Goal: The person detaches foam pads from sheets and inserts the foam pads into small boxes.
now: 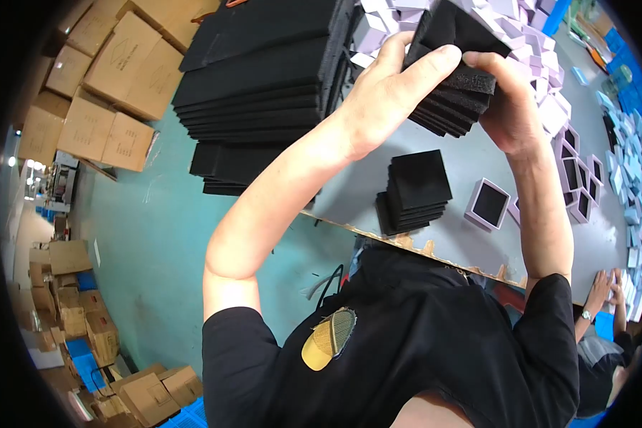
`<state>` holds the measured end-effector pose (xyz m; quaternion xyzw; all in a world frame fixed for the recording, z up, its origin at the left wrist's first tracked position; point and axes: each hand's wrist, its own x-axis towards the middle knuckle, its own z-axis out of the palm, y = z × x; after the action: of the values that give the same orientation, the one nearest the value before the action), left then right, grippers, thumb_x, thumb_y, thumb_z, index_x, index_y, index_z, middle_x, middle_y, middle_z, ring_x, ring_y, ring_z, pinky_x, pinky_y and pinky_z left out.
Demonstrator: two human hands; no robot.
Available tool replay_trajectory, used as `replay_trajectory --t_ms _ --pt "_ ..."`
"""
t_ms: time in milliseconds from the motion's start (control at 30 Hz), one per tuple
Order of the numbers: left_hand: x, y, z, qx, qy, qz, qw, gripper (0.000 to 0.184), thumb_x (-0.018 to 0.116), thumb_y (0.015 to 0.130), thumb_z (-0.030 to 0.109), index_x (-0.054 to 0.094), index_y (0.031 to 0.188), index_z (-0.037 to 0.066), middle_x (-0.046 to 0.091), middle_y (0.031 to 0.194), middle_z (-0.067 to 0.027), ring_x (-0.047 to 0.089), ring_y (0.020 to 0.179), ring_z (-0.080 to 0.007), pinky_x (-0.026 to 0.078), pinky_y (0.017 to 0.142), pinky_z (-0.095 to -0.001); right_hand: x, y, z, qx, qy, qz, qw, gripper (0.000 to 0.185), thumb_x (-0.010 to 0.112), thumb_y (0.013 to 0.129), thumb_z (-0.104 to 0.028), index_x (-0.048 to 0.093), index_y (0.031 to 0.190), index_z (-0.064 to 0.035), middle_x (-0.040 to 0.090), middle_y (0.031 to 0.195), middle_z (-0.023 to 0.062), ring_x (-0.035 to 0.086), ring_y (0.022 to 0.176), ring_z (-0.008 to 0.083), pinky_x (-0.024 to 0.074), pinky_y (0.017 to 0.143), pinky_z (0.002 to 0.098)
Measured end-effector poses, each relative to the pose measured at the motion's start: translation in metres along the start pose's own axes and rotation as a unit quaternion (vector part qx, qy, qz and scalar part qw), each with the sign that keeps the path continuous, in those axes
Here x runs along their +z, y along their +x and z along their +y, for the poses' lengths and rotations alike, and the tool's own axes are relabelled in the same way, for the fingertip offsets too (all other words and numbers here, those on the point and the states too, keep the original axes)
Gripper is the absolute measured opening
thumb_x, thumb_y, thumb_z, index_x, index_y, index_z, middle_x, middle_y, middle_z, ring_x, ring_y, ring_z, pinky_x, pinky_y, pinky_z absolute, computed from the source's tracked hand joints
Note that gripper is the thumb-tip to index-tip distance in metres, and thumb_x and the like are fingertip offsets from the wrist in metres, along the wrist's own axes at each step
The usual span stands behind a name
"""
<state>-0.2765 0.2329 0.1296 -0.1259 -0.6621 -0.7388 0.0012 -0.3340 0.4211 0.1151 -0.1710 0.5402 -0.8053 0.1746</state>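
Black foam sheets sit gripped between left hand and right hand; the small stack lies near-left of them.

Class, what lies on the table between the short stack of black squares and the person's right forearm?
Head view: a lilac box, black inside, plus another lilac piece partly hidden by the forearm.

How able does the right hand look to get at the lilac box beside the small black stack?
Probably not while the right hand grips black foam; if it let go, nothing visible covers the lilac box.
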Motion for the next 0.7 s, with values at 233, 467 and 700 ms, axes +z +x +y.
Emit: replay_trajectory --t_ms 233,467,700 --pt "-0.064 -0.127 0.049 0.058 0.340 0.194 0.918 0.015 0.063 0.092 0.002 0.072 0.102 -0.004 0.073 0.099 -0.0111 0.067 0.093 -0.0150 0.051 0.088 -0.0281 -0.113 0.001 0.036 0.128 0.004 0.093 0.987 0.026 0.066 0.087 -0.028 0.068 0.102 -0.0071 0.069 0.099 0.0043 0.064 0.094 0.0160 0.0462 0.089 0.0319" --pt "-0.210 -0.190 -0.029 -0.128 0.644 0.362 0.662 0.078 0.083 0.079 0.039 0.050 0.136 -0.004 0.053 0.137 -0.0257 0.052 0.128 -0.0397 0.041 0.109 -0.0458 -0.158 -0.016 0.096 0.218 -0.035 -0.047 0.974 0.044 0.060 0.085 -0.029 0.065 0.119 -0.0003 0.070 0.115 0.0097 0.065 0.106 0.0203 0.0447 0.099 0.0340" --pt "-0.264 -0.176 -0.058 -0.169 0.676 0.338 0.633 0.069 0.083 0.077 0.038 0.061 0.124 -0.006 0.066 0.118 -0.0297 0.064 0.113 -0.0404 0.051 0.097 -0.0449 -0.158 -0.049 0.096 0.222 0.089 0.028 0.971 0.033 0.065 0.087 -0.026 0.067 0.110 -0.0020 0.071 0.107 0.0084 0.065 0.100 0.0188 0.0463 0.095 0.0351"
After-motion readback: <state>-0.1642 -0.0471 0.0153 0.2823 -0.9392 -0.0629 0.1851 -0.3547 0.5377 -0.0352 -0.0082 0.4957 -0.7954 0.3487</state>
